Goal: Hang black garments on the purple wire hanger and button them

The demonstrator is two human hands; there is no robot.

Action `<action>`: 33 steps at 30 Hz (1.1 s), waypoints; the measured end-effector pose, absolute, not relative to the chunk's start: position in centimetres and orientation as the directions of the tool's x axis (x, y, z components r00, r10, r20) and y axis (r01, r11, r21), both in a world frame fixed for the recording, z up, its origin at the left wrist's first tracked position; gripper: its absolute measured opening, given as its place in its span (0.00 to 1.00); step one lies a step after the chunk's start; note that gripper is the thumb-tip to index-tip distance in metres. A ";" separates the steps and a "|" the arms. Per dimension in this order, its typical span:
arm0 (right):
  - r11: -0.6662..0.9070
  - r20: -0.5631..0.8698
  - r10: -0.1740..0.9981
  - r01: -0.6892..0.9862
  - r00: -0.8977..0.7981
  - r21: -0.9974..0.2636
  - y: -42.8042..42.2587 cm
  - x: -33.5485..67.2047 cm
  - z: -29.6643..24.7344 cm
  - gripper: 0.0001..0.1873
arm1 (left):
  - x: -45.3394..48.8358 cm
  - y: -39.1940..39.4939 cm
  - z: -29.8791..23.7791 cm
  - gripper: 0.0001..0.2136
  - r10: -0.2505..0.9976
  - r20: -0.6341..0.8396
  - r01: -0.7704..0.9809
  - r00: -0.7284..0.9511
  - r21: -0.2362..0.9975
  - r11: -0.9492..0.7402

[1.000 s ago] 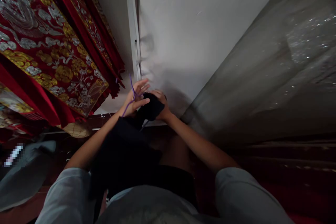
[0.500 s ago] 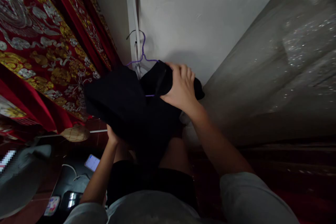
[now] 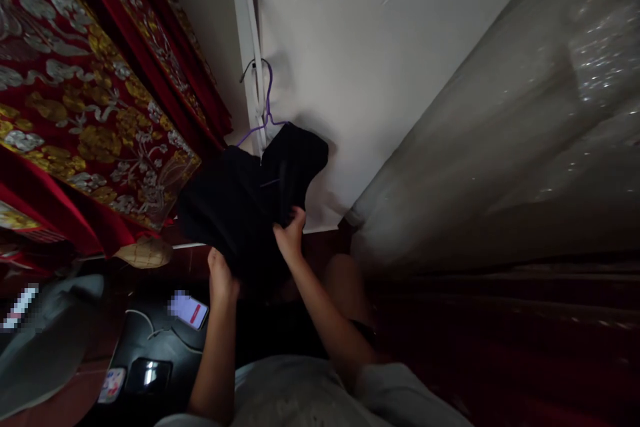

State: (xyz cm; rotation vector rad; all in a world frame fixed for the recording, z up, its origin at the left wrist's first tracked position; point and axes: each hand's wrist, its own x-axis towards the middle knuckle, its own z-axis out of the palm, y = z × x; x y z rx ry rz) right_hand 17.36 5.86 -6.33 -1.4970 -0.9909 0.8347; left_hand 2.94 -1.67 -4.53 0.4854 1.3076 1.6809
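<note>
A black garment [image 3: 250, 193] hangs on a purple wire hanger [image 3: 266, 107], whose hook rests on a fitting on the white strip at the wall corner. My right hand [image 3: 290, 237] pinches the garment's lower edge near the middle. My left hand [image 3: 221, 277] grips the lower left edge from below, its fingers partly hidden in the cloth.
Red curtains with gold and silver embroidery [image 3: 85, 113] hang at the left. A grey glittery curtain [image 3: 500, 147] fills the right. Below left lie a lit phone [image 3: 189, 310], another phone [image 3: 145, 373] and a white cable on a dark surface. The white wall [image 3: 360, 27] is behind.
The hanger now hangs by its hook at the wall corner. My right hand has moved from the garment's top down to its lower edge. My left hand stays under the cloth.
</note>
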 end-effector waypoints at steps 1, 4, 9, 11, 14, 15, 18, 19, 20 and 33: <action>-0.133 -0.095 0.940 0.096 0.329 -0.986 5.2 17.5 -7.3 0.23 | 2.5 -1.7 -4.3 0.11 0.789 -0.163 -0.378 -0.593 0.921 -0.093; -0.281 -0.281 0.960 0.082 0.008 -0.956 4.0 19.3 -8.4 0.13 | 1.9 -2.1 -4.1 0.06 0.531 0.095 -0.077 -0.842 0.953 -0.293; -0.230 -0.250 0.950 0.119 -0.189 -0.966 4.1 21.9 -6.2 0.22 | 5.0 -2.9 -5.2 0.10 0.792 0.278 0.178 -0.543 0.960 -0.215; -0.206 -0.233 0.950 0.140 -0.208 -0.968 4.2 22.1 -5.1 0.24 | 6.9 -2.5 -5.5 0.15 0.929 0.212 0.129 -0.302 0.975 -0.181; -0.178 -0.212 0.950 0.159 -0.230 -0.971 3.7 22.3 -4.0 0.29 | 8.8 -1.3 -5.5 0.12 0.964 0.190 0.103 -0.184 0.979 -0.174; -0.164 -0.193 0.952 0.136 -0.236 -0.977 3.4 22.4 -3.7 0.29 | 9.1 -1.0 -5.5 0.08 0.961 0.196 0.114 -0.195 0.978 -0.176; -0.129 -0.124 0.949 0.004 -0.291 -0.992 2.4 23.0 -3.5 0.25 | 9.3 -0.5 -5.5 0.02 0.953 0.206 0.160 -0.222 0.972 -0.173; -0.140 -0.121 0.941 -0.037 -0.315 -0.989 2.1 23.1 -3.5 0.23 | 9.3 -0.5 -5.5 0.02 0.952 0.202 0.160 -0.228 0.973 -0.168; -0.167 -0.134 0.932 -0.072 -0.336 -0.983 1.9 23.2 -3.6 0.23 | 9.3 -0.6 -5.5 0.02 0.953 0.196 0.153 -0.231 0.975 -0.164; 0.143 0.170 0.983 -0.297 -0.066 -0.944 11.5 22.7 14.3 0.18 | 10.0 1.9 -4.3 0.12 0.901 0.427 0.366 0.073 0.829 -0.423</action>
